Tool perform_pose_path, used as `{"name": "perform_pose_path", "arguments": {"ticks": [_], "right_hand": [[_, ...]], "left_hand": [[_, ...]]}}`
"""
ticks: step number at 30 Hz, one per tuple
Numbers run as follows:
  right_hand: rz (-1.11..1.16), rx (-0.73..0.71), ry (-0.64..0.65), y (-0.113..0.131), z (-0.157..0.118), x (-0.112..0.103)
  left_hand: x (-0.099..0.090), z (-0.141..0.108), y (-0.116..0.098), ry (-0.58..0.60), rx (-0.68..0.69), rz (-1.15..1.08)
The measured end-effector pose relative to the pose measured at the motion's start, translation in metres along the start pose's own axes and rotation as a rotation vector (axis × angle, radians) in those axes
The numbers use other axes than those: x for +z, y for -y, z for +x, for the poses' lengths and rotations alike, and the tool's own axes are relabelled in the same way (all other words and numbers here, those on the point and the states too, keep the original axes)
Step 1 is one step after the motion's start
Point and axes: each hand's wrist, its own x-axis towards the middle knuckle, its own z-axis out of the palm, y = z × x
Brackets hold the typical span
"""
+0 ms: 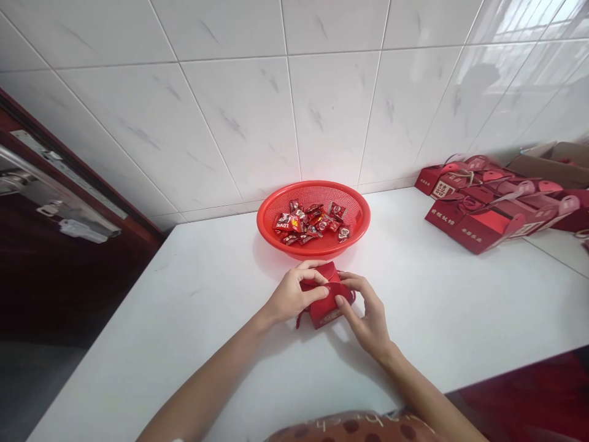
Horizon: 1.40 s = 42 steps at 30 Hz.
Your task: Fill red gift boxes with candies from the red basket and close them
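A small red box (326, 312) with a dark red cord rests on the white table, just in front of a red plastic basket (267, 236). My left hand (294, 291) grips the box from the left, its thumb on the top flap and its fingers over the far part. From the right, my right hand (365, 310) pinches the box's edge between thumb and fingers. Inside the basket lie several small wrapped candies (315, 222), mostly red.
Several red gift boxes (478, 230) with cords stand at the table's right, beside a brown cardboard box (547, 166). A tiled wall (234, 123) runs behind the table (184, 294). A dark red door (59, 270) is at the left.
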Motion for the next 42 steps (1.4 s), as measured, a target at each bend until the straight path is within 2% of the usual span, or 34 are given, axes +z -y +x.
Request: {"name": "perform_pose_path", "arguments": {"ticks": [29, 37, 42], "right_hand": [[-0.003, -0.008, 0.012, 0.002, 0.002, -0.001], [0.039, 0.035, 0.015, 0.002, 0.004, -0.003], [0.051, 0.023, 0.016, 0.003, 0.003, -0.001]], "left_hand": [[0.007, -0.002, -0.003, -0.06, 0.047, 0.047], [-0.003, -0.008, -0.009, 0.016, 0.057, 0.034], [0.001, -0.01, -0.005, -0.044, 0.056, 0.063]]}}
